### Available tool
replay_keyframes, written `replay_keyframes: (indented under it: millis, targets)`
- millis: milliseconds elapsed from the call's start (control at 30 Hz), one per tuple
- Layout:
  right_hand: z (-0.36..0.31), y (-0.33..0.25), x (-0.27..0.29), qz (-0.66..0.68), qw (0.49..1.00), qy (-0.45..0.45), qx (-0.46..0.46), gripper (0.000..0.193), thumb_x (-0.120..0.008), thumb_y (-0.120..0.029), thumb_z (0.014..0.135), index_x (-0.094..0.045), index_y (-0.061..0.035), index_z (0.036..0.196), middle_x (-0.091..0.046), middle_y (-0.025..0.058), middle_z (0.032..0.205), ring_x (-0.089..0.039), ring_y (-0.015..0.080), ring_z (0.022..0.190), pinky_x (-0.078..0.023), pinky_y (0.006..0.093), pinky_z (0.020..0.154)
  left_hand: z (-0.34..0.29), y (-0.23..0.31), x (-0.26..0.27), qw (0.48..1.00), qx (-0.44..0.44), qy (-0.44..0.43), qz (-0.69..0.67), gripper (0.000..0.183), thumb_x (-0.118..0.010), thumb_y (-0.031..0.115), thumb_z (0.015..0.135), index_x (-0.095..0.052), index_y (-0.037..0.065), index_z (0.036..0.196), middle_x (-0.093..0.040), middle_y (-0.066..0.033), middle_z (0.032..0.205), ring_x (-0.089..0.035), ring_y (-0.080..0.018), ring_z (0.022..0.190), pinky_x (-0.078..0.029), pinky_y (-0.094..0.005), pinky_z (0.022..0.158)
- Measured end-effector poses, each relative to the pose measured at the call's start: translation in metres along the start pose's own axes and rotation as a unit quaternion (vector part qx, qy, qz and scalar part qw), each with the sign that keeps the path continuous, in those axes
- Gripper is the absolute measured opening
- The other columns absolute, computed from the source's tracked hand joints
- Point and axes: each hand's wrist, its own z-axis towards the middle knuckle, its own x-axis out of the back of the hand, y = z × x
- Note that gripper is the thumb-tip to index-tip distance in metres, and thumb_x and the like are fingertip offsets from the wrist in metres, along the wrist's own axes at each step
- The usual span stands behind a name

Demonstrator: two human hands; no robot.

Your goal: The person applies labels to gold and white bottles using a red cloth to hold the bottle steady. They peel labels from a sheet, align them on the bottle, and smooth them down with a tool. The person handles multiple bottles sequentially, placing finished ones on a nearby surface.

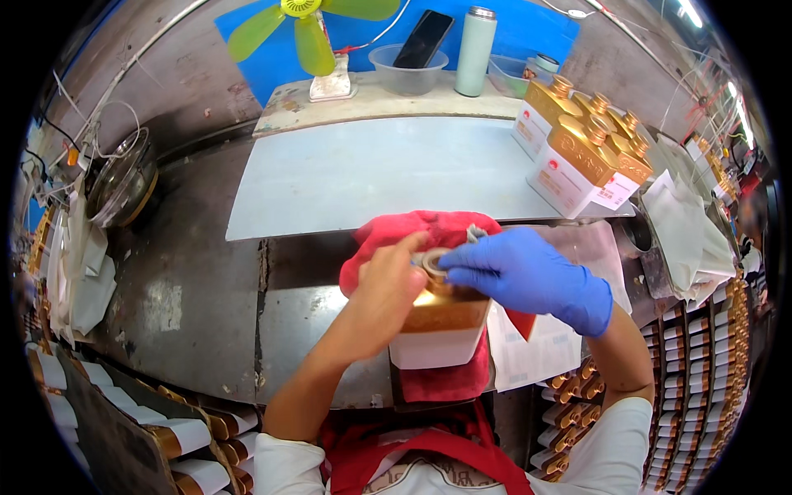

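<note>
A bottle with a gold upper part and a white lower part [437, 351] stands in front of me on a red cloth [445, 385]. Its round, uncapped-looking mouth [437, 261] faces up. My bare left hand [386, 285] grips the bottle at its neck and shoulder, index finger stretched along the far side. At the right of the mouth, my right hand [528, 276] in a blue glove has its fingertips pressed together against the rim. A greyish scrap [476, 233] pokes out above the glove; what the fingertips pinch is hidden.
Several capped gold-and-white bottles [577, 157] stand at the right of a pale board [371, 177]. Behind are a green fan [301, 37], a clear bowl [408, 76] holding a phone, and a flask [476, 51]. Racked bottles [693, 379] fill the lower right; more [177, 437] lie lower left.
</note>
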Motion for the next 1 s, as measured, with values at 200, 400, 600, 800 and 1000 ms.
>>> replay_keyframes:
  millis: [200,400,600,800,1000]
  targets:
    - [-0.014,-0.002,0.004,0.101,0.981,0.109,-0.123,0.028,-0.06,-0.02,0.09,-0.063,-0.0136,0.117,-0.066,0.0118,0.081,-0.062,0.0209,0.066,-0.05,0.0305,0.065,-0.025,-0.032,-0.015,0.968,-0.061,0.225,0.097,0.061,-0.055,0.026,0.089,-0.033,-0.003,0.138,-0.041,-0.0197,0.13,-0.038,-0.0306,0.116,-0.034,-0.0369,0.095]
    - [-0.093,0.026,-0.069,0.224,0.93,0.207,-0.203,0.025,-0.059,-0.009,0.091,-0.064,-0.0058,0.115,-0.061,0.0022,0.071,-0.055,0.0075,0.065,-0.047,0.023,0.063,-0.07,-0.053,-0.039,0.964,-0.113,0.1,0.218,0.098,-0.075,0.039,0.075,-0.02,-0.008,0.141,-0.017,-0.0347,0.145,-0.023,-0.0461,0.133,-0.024,-0.049,0.106]
    - [-0.131,0.02,-0.136,0.398,0.792,0.282,-0.367,0.03,-0.055,-0.005,0.091,-0.061,-0.0021,0.12,-0.058,-0.0005,0.07,-0.052,0.0051,0.066,-0.044,0.0209,0.063,-0.078,-0.077,-0.061,0.96,-0.045,0.1,0.259,0.091,-0.072,0.018,0.075,-0.017,-0.013,0.14,-0.019,-0.0389,0.143,-0.025,-0.0526,0.131,-0.021,-0.0531,0.108]
    - [-0.159,0.027,-0.119,0.309,0.855,0.231,-0.348,0.029,-0.06,-0.014,0.09,-0.063,-0.0123,0.119,-0.06,0.0041,0.072,-0.055,0.0077,0.067,-0.048,0.0233,0.066,-0.084,-0.077,-0.071,0.963,-0.001,0.13,0.237,0.091,-0.069,0.011,0.073,-0.014,-0.011,0.142,-0.027,-0.034,0.141,-0.032,-0.0479,0.129,-0.026,-0.0465,0.108]
    - [-0.246,0.078,-0.098,0.209,0.731,0.452,-0.466,0.023,-0.057,-0.008,0.091,-0.065,-0.0023,0.111,-0.06,0.0002,0.075,-0.055,0.0069,0.072,-0.047,0.0212,0.07,-0.079,-0.068,-0.077,0.969,0.019,0.145,0.199,0.094,-0.065,0.002,0.073,-0.007,-0.007,0.145,-0.03,-0.031,0.141,-0.037,-0.0446,0.126,-0.029,-0.043,0.105]
